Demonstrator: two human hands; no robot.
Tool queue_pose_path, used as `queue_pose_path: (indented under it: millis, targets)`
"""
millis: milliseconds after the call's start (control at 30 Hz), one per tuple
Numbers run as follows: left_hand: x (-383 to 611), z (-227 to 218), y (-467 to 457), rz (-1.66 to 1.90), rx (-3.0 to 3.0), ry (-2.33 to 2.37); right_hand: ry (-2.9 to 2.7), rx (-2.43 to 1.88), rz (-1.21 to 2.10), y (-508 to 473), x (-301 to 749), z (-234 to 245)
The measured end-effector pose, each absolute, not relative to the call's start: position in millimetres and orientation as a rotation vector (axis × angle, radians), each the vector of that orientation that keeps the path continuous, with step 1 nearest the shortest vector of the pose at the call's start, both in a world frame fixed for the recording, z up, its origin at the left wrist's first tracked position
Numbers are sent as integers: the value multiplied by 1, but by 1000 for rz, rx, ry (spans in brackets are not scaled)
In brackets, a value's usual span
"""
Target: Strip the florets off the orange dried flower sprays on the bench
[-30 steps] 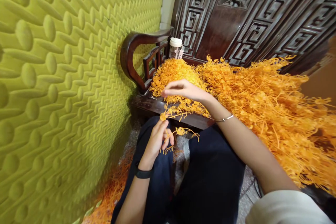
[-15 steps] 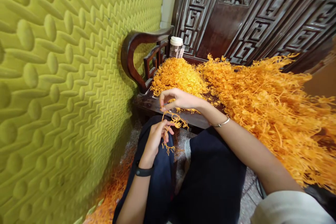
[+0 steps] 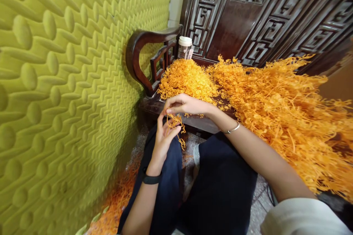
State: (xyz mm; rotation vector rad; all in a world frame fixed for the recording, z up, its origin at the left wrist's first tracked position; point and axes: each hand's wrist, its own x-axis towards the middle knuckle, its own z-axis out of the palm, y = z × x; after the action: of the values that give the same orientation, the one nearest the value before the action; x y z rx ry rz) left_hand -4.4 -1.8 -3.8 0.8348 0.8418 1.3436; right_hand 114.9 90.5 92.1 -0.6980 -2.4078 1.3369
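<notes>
An orange branching sprig (image 3: 176, 120), plastic-looking with thin curled stems, hangs between my two hands above my left knee. My right hand (image 3: 186, 103) comes in from the right, palm down, its thumb and fingertips pinched on the sprig's upper end. Below it, my left hand (image 3: 162, 139) has its fingers stretched up to the right hand's fingertips and its thumb held apart, with the sprig hanging within that gap. Whether the left fingertips also grip the stem is hidden. Just beyond the hands, a heap of small orange pieces (image 3: 190, 79) lies on the dark wooden bench (image 3: 154, 104).
A large pile of long orange sprigs (image 3: 289, 117) covers the bench on the right. A white-lidded cup (image 3: 184, 47) stands by the curved armrest (image 3: 135, 55). A yellow textured wall (image 3: 68, 80) rises close on the left. Orange bits (image 3: 118, 202) lie on the floor.
My left hand has moved up to the right hand's fingertips, its thumb and fingers spreading from around the stem. The right hand stays pinched and has shifted slightly left.
</notes>
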Motion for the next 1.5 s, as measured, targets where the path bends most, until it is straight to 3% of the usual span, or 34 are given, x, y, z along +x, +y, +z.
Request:
queue_pose_path:
  millis: [500,833,1200,1367,1500]
  targets:
    - [-3,-7,-2,1261,898,967,-2497,-756,1468,83,112,93]
    - [-12,1,-3,1176,978,908,-2216,-1003,955,95,112,90]
    - [-11,1,-3,1285,949,859,-1931,-1133,603,103,104,80]
    - [-2,-9,-7,1234,954,893,-1636,-1135,210,145,159,105]
    - [6,-17,-7,1205,994,872,-1605,-1159,222,176,214,101]
